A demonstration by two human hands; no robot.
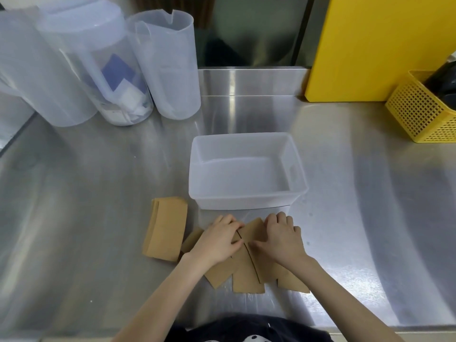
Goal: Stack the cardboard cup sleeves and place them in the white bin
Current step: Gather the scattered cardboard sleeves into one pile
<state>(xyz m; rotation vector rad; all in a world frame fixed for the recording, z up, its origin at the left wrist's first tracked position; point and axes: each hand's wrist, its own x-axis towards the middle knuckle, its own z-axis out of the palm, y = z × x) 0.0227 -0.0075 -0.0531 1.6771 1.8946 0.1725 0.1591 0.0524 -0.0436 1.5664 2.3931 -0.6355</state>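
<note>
Head view of a steel table [98, 218]. A fan of loose cardboard cup sleeves [246, 275] is spread flat on the table just in front of the white bin [246, 197], whose interior is seen to be bare. Each sleeve's long axis runs roughly from the bin toward the person, and the near ends splay outward to left and right, so that the fan converges at its far end, under the hands. The left hand [217, 240] is laid palm-down on the left part of the fan, fingers bent and the fingertips pressed on the upper edges of the sleeves; the right hand [283, 240] is laid likewise on the right part. Both hands are partly closed over the cardboard, in contact with it; whether any sleeve is pinched cannot be told.

A squared stack of sleeves [166, 229] is seen just left of the left hand, apart from it, lying flat near the bin's left front corner, its long axis also running from far to near with a slight lean. Translucent pitchers [162, 65] stand at the far left, and a yellow basket [419, 112] at the far right.
</note>
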